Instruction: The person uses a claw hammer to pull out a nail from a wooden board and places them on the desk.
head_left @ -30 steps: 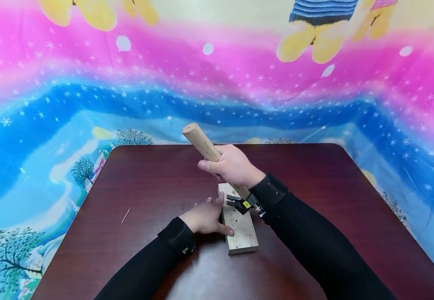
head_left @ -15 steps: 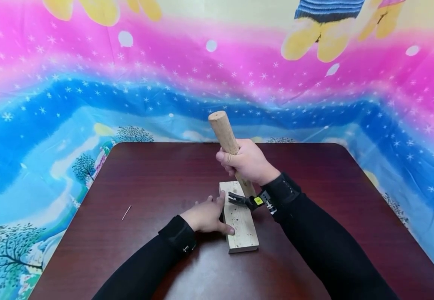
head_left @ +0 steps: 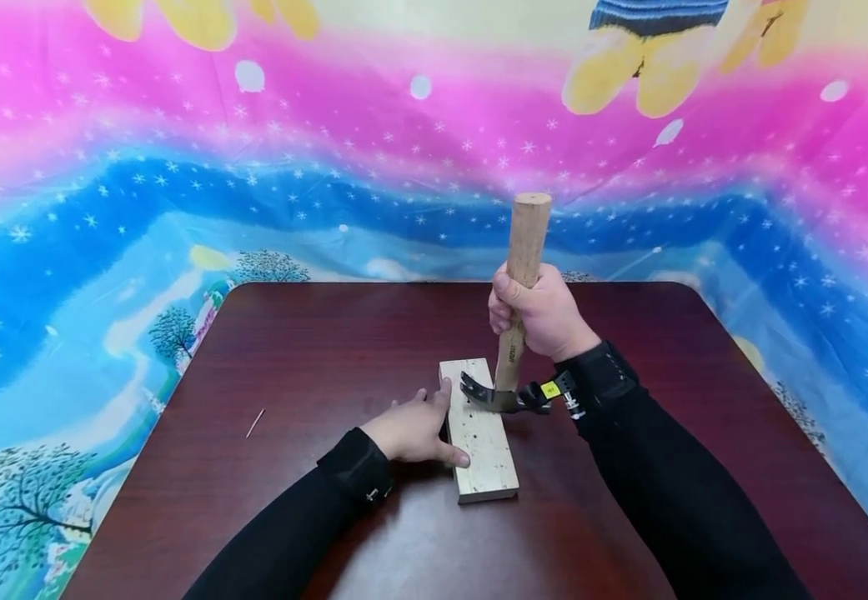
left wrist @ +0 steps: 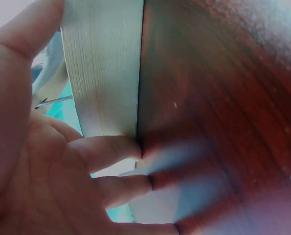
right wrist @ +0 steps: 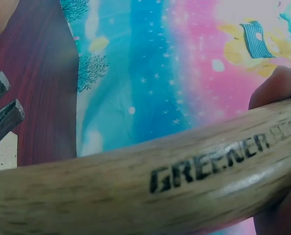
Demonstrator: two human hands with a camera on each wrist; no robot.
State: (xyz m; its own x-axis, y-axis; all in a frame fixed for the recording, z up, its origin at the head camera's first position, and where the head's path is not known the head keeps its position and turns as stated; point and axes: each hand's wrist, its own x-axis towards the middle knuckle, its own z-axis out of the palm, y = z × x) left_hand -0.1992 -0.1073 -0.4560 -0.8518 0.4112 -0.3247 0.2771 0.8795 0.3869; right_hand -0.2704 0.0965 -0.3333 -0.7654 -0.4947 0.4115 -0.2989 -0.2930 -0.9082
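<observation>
- Hammer (head_left: pixel 509 364): upright in the person's right hand (head_left: pixel 546 308), handle up, head down at the upper part of the board (head_left: pixel 488 467), its claw reaching over the board's top. Whether the claw touches the wood, I cannot tell.
- Handling: it should feel head-heavy and stiff, hard to damage. The handle looks smooth, perhaps a little slippery in a damp palm. The place to hold it is the wooden shaft — higher up for leverage, clear of the metal.
- Right hand: fingers wrapped firmly round the handle near its middle, with a length of wood standing above the fist.
- Left hand (head_left: pixel 408 429): fingers extended and spread along the board's left side, thumb laid on top; it steadies rather than clasps.
- Board: flat on the table (head_left: pixel 313 350); likely rigid and fairly light, best braced by its long edges.
- Loose nail (head_left: pixel 254 422): on the table, left of the left hand and well apart; thin, light, probably easiest pinched mid-shank.
- Count: two hands, one hammer with two claw prongs, one board, one loose nail — plus one thin metal pin (left wrist: pixel 57 101) jutting from the board's top. The board's dark specks are too small to number.
</observation>
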